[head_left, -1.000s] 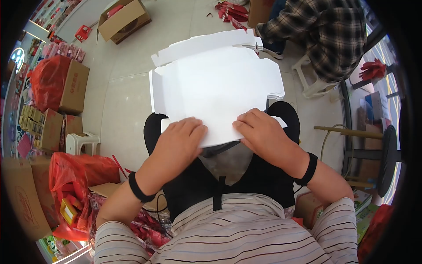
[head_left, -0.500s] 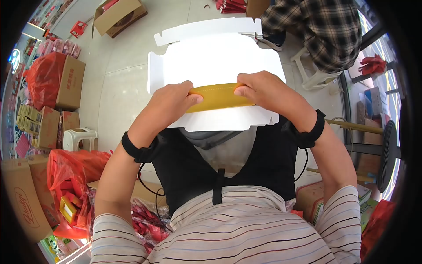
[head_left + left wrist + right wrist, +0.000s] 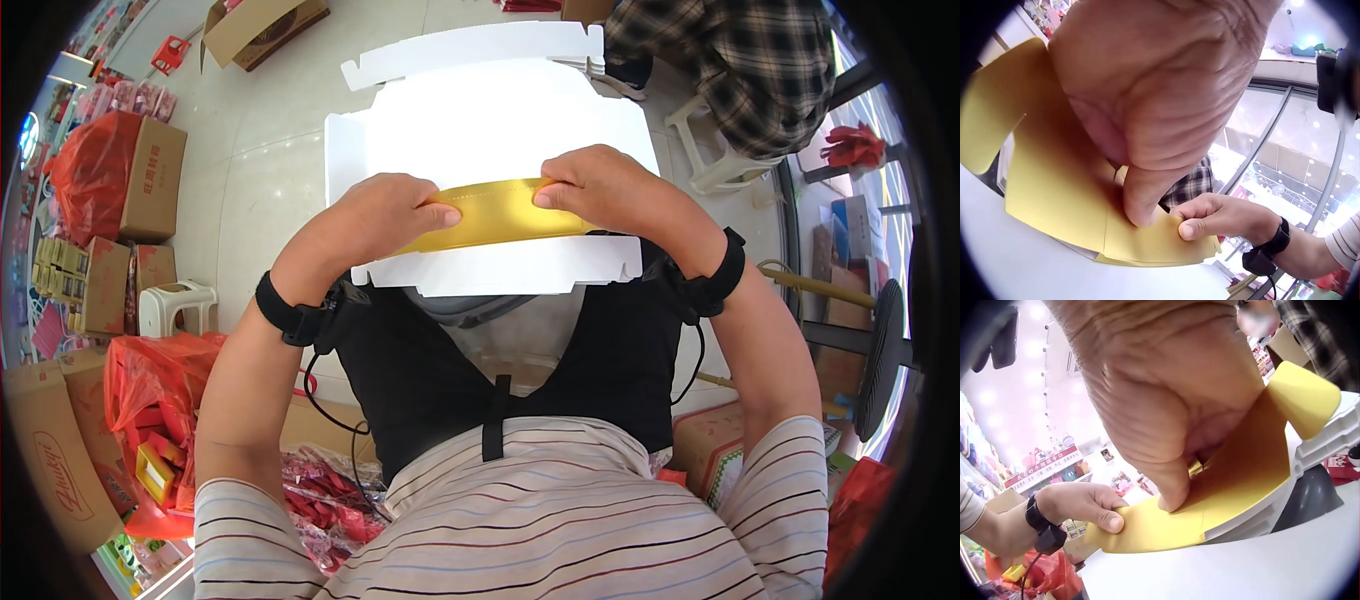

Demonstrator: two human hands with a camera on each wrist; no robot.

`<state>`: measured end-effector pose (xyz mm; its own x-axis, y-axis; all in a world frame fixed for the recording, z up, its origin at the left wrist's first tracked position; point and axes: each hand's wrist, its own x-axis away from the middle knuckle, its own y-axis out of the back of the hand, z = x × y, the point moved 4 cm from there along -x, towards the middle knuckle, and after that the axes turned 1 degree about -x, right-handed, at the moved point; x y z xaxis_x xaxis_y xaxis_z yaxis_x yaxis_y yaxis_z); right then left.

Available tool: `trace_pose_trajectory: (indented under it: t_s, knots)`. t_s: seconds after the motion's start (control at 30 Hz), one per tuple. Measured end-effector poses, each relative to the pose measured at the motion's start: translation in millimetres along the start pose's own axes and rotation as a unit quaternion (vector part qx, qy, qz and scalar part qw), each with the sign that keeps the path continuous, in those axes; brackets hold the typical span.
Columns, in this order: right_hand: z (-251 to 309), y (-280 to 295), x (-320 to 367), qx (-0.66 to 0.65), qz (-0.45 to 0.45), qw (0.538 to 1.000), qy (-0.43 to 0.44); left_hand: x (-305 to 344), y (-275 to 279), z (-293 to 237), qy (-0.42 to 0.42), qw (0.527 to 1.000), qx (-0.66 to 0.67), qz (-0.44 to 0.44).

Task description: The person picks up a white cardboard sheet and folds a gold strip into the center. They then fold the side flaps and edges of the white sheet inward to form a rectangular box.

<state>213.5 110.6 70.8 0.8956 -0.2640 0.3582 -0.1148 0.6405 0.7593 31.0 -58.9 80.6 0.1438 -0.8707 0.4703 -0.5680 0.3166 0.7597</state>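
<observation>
A white die-cut cardboard box blank [image 3: 480, 120] lies over the lap, with notched tabs along its edges. Its near edge is bent up and over, showing the gold underside [image 3: 495, 218] as a strip with a dashed crease. My left hand [image 3: 385, 212] pinches the left part of this strip, thumb on the gold face. Toward the other end, my right hand [image 3: 610, 195] pinches it the same way. Both wrist views show the gold side [image 3: 1060, 187] bowed beneath the palms, with a rounded tab [image 3: 1307, 394] at one end. More white blanks [image 3: 500, 265] lie underneath.
A person in a plaid shirt [image 3: 740, 70] sits on a white stool [image 3: 715, 150] at the far right. Cartons [image 3: 155, 180], a red bag [image 3: 150, 370] and another white stool [image 3: 180, 305] stand on the left. A brown carton [image 3: 262, 30] is at the back.
Both hands moved from the near edge of the white blank forward, turning that edge up so its gold underside shows. In the last half second the hands barely shifted.
</observation>
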Motion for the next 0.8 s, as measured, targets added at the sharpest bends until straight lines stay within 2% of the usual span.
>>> trace_pose_trajectory:
  t_s: [0.13,0.23,0.33,0.43,0.63,0.8]
  knots:
    - [-1.7,-3.1,-2.8,-0.023,-0.017,0.999,0.026,-6.0,-2.9,0.8,-0.018,0.999,-0.045,0.016]
    - [2.4,0.6,-3.8,-0.005,0.035,0.999,-0.031,-6.8,-4.2,4.5,-0.029,0.999,-0.031,0.012]
    - [-2.2,-4.4,-4.2,-0.020,-0.026,0.999,0.040,-7.9,-4.7,3.1,-0.006,0.999,-0.026,0.021]
    - [-3.7,-3.9,-4.1,-0.041,0.005,0.999,0.011,-6.2,-3.7,1.9,-0.005,1.000,-0.014,0.022]
    - [-0.6,-2.5,-4.8,-0.028,0.014,1.000,0.001,-9.0,-7.4,3.1,-0.025,0.999,-0.045,0.004]
    - [-5.4,-6.4,-9.1,-0.012,-0.004,1.000,0.021,-9.5,-5.7,1.4,-0.011,0.998,-0.050,0.022]
